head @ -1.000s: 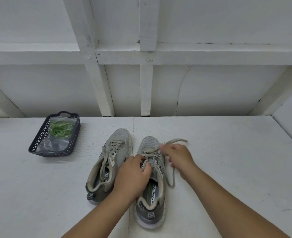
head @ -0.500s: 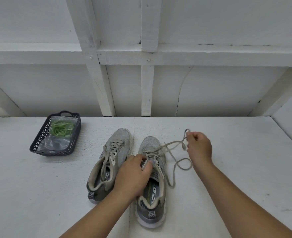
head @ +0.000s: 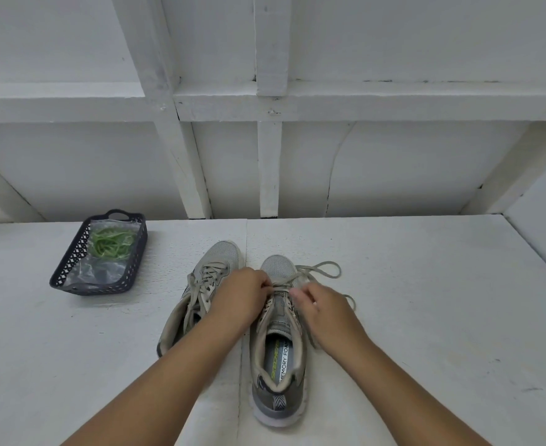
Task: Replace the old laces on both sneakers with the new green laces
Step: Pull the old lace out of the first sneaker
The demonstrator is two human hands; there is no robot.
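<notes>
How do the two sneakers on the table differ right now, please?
The right sneaker has loosened laces, one end looping onto the table; the left sneaker is laced up. Both hands, left hand and right hand, work at the right sneaker; the left sneaker is partly hidden by the left forearm. Both are grey with beige laces.

Even, diffuse light washing over white surface and wall; no glare. Soft, faint shadows sitting near basket and under forearms. Wide-angle lens bowing beams outward at edges. Focus holding sharp overall, slight softening far corners.
</notes>
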